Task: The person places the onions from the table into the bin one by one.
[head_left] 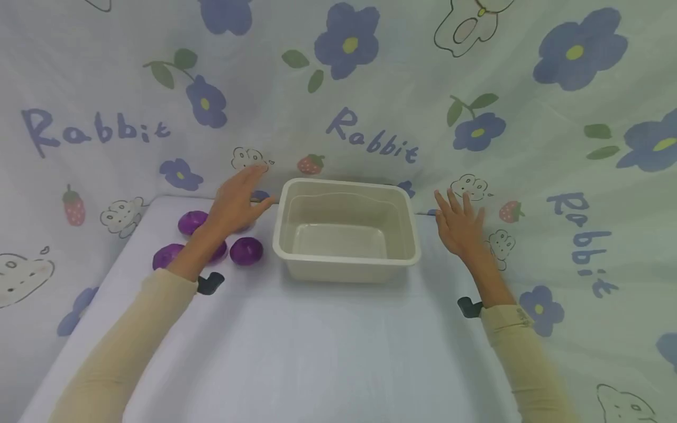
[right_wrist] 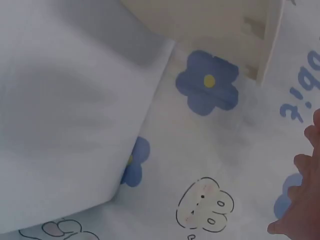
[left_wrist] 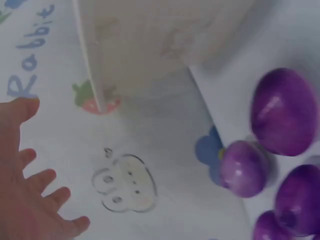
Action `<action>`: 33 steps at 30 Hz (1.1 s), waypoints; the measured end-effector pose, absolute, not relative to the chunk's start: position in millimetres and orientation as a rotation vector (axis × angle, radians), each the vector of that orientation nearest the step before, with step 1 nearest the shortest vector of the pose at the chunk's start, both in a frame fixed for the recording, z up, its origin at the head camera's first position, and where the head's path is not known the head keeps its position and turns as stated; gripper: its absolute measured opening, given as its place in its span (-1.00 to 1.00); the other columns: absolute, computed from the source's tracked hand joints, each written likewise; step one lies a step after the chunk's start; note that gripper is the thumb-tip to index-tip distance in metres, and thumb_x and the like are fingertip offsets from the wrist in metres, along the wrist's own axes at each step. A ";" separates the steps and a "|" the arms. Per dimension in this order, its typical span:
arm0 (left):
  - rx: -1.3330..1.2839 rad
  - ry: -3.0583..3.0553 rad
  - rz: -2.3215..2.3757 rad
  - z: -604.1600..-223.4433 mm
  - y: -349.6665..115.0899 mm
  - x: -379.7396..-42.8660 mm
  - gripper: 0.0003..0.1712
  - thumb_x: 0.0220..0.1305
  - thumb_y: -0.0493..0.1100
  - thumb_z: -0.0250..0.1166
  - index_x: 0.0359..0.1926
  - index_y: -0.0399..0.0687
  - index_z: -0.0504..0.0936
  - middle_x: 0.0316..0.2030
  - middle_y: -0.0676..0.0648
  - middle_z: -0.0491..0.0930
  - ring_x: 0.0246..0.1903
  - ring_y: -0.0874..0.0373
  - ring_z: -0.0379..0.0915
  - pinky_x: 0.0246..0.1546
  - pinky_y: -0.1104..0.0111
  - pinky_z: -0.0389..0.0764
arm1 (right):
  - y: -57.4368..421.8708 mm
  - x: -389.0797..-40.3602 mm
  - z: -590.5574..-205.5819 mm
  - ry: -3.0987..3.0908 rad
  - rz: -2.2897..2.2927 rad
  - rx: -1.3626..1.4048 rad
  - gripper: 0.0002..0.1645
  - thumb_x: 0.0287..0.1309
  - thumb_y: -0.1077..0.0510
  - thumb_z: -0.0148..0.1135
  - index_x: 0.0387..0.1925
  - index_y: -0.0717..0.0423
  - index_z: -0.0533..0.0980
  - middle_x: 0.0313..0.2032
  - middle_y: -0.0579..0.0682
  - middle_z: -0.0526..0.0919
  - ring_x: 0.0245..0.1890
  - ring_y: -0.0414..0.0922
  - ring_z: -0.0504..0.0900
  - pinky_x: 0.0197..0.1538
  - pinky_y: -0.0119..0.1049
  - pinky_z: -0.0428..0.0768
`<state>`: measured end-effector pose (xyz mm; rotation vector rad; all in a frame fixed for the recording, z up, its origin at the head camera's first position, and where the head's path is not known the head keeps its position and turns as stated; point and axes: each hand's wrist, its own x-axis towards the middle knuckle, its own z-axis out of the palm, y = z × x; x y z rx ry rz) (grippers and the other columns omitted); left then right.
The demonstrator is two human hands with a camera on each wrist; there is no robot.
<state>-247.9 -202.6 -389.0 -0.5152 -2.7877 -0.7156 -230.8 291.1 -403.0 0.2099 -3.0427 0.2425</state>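
Observation:
A cream rectangular plastic basin (head_left: 346, 271) stands near the back of the white table, with no objects visible inside. My left hand (head_left: 235, 202) is held in the air just left of its rim, fingers extended and thumb apart, holding nothing. Below and around that forearm lie several shiny, round purple vegetables that look like onions; one onion (head_left: 246, 251) sits nearest the basin, and the arm partly covers others. In the left wrist view a large onion (left_wrist: 284, 112) shows whole. To the right of the basin, my right hand (head_left: 459, 226) hovers with spread fingers, touching nothing.
A white curtain (head_left: 254, 76) printed with flowers, rabbits and strawberries hangs right behind the table. The white tabletop (head_left: 317, 346) stretches in front of the basin. Its back edge (right_wrist: 145, 120) runs close to the basin. Dark camera mounts (head_left: 210, 284) sit at both wrists.

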 end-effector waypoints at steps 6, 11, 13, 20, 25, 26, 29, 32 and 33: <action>-0.428 -2.784 -0.990 -410.7 -245.6 -224.9 -0.13 0.37 -0.07 0.29 0.53 -0.21 0.07 0.50 -0.30 0.05 0.46 -0.28 -0.09 0.45 -0.09 -0.08 | 278.0 -232.0 -417.6 -3.076 0.237 0.238 -0.34 0.56 -0.06 -0.44 0.58 -0.02 -0.01 0.54 0.18 -0.07 0.50 0.31 -0.26 0.30 0.50 -0.41; -0.321 -2.833 -1.048 -432.0 -282.6 -208.6 -0.11 0.41 -0.05 0.26 0.53 -0.31 0.01 0.47 -0.42 0.02 0.44 -0.40 -0.12 0.43 -0.17 -0.10 | 268.1 -234.0 -429.5 -3.126 0.274 0.261 -0.34 0.56 -0.08 -0.42 0.58 -0.04 -0.01 0.54 0.17 -0.07 0.50 0.31 -0.27 0.29 0.53 -0.38; -0.259 -2.843 -1.059 -438.5 -296.6 -201.1 -0.11 0.43 -0.04 0.24 0.53 -0.32 -0.01 0.46 -0.45 0.03 0.42 -0.44 -0.11 0.40 -0.22 -0.07 | 265.5 -234.1 -432.7 -3.142 0.307 0.267 -0.33 0.56 -0.10 -0.41 0.58 -0.05 -0.02 0.55 0.16 -0.08 0.50 0.31 -0.29 0.29 0.51 -0.40; -0.058 -2.908 -1.067 -459.1 -348.8 -176.3 -0.07 0.47 0.06 0.16 0.55 -0.30 -0.12 0.46 -0.50 -0.09 0.40 -0.51 -0.21 0.34 -0.33 -0.09 | 261.5 -233.7 -441.1 -3.175 0.399 0.268 -0.33 0.57 -0.11 -0.50 0.59 -0.06 -0.04 0.56 0.13 -0.11 0.50 0.31 -0.30 0.31 0.49 -0.42; 0.029 -2.938 -1.103 -473.9 -383.6 -161.1 -0.01 0.43 0.07 0.21 0.54 -0.34 -0.14 0.44 -0.55 -0.13 0.37 -0.59 -0.23 0.27 -0.40 -0.07 | 260.8 -234.1 -445.2 -3.175 0.410 0.242 -0.32 0.56 -0.14 -0.55 0.59 -0.10 -0.05 0.56 0.11 -0.12 0.51 0.30 -0.31 0.32 0.47 -0.43; 0.056 -2.954 -1.119 -477.1 -389.0 -158.4 0.01 0.42 0.09 0.22 0.54 -0.33 -0.15 0.44 -0.56 -0.15 0.36 -0.60 -0.24 0.25 -0.43 -0.06 | 260.6 -234.0 -445.7 -3.176 0.402 0.237 -0.32 0.56 -0.15 -0.56 0.59 -0.10 -0.06 0.56 0.11 -0.12 0.51 0.30 -0.32 0.32 0.46 -0.44; 0.139 -3.011 -1.187 -487.2 -402.0 -152.4 0.05 0.41 0.15 0.20 0.55 -0.29 -0.19 0.44 -0.57 -0.21 0.33 -0.65 -0.26 0.16 -0.50 -0.01 | 259.8 -233.8 -446.5 -3.175 0.373 0.227 -0.31 0.55 -0.15 -0.57 0.59 -0.10 -0.06 0.56 0.11 -0.12 0.51 0.30 -0.32 0.32 0.46 -0.44; 0.212 -3.037 -1.303 -498.4 -410.5 -150.7 0.08 0.42 0.20 0.18 0.56 -0.25 -0.25 0.44 -0.58 -0.29 0.32 -0.67 -0.28 0.12 -0.52 0.01 | 258.6 -233.8 -446.3 -3.174 0.343 0.226 -0.30 0.55 -0.15 -0.58 0.59 -0.10 -0.06 0.56 0.11 -0.12 0.50 0.31 -0.31 0.32 0.47 -0.43; 0.223 -3.036 -1.338 -502.3 -412.6 -151.1 0.08 0.42 0.20 0.18 0.56 -0.24 -0.26 0.44 -0.58 -0.30 0.33 -0.67 -0.28 0.12 -0.52 0.01 | 258.1 -233.9 -446.1 -3.174 0.344 0.227 -0.30 0.55 -0.16 -0.58 0.59 -0.10 -0.07 0.56 0.11 -0.12 0.50 0.31 -0.31 0.32 0.47 -0.43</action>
